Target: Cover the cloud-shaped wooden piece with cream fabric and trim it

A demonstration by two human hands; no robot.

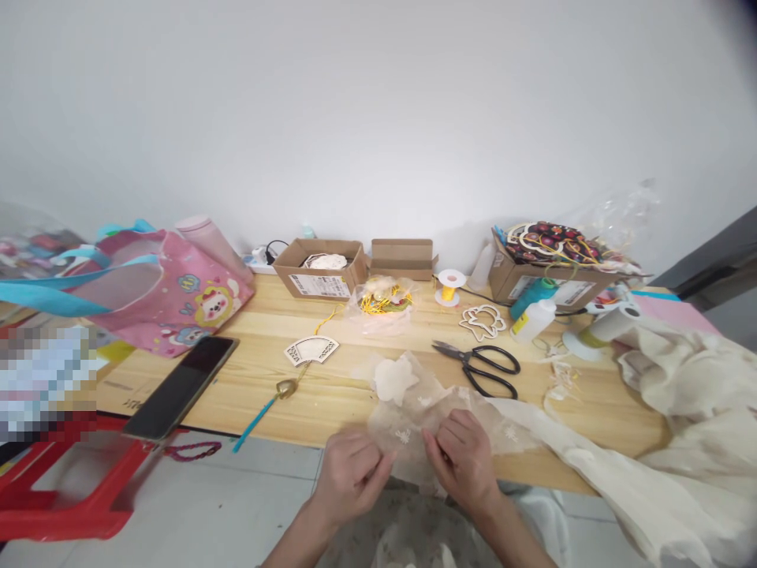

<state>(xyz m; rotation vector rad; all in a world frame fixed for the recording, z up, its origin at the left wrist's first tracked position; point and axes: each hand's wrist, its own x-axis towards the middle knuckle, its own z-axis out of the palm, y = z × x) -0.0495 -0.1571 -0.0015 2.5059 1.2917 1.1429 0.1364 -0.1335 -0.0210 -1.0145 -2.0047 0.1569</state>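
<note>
At the table's near edge both my hands pinch a piece of sheer cream embroidered fabric. My left hand is closed on its left edge and my right hand is closed on its right side. A white flower-shaped cutout lies under the fabric just beyond my hands. Black scissors lie on the wooden table to the right of the fabric. A wooden fan-shaped piece with a yellow cord and blue tassel lies to the left.
A black phone overhangs the left front edge beside a pink bag. Cardboard boxes line the back, with a yellow thread spool, glue bottles and a bag of yellow cords. Cream cloth piles at right. A red stool stands below left.
</note>
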